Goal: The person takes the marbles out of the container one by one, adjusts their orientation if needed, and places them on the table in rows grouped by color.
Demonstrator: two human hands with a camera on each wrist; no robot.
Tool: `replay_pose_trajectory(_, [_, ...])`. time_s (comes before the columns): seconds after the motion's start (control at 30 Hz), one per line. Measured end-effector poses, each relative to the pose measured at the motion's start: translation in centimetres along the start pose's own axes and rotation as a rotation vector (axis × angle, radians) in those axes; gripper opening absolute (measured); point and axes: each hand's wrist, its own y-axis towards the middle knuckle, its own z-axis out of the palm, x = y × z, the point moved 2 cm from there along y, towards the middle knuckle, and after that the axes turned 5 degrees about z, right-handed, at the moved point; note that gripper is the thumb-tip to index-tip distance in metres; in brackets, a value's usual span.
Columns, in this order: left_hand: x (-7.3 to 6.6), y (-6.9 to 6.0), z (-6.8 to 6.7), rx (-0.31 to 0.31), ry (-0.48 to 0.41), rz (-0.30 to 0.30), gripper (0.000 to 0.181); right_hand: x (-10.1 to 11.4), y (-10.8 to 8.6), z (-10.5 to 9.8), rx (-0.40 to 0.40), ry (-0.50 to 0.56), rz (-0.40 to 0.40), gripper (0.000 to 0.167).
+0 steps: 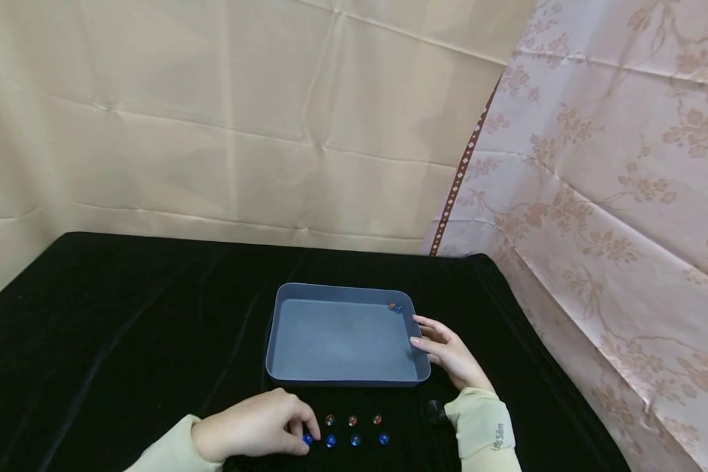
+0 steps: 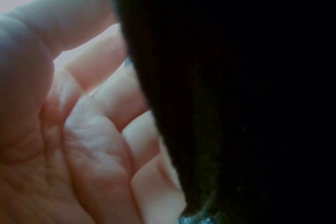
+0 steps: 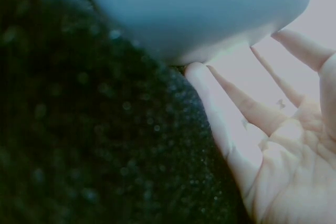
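Observation:
My left hand is low over the near side of the cloth, its thumb and index finger around a blue marble. In the left wrist view the palm shows, and dark cloth hides much of the fingertips. To the right of that hand lie blue marbles in a row, with three reddish marbles in a row behind them. My right hand touches the right wall of a grey-blue tray with extended fingers, also seen in the right wrist view against the tray.
Inside the tray's far right corner sit a reddish marble and a blue marble. A dark round object lies beside the right wrist. Black cloth covers the table; a cream curtain hangs behind, a floral one at right.

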Motion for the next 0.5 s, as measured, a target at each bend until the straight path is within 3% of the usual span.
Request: replay_pose_trajectory(0.5, [-0.04, 0.06, 0.07, 0.003, 0.062, -0.005, 0.014, -0.05, 0.02, -0.02, -0.004, -0.011, -0.011, 0.056])
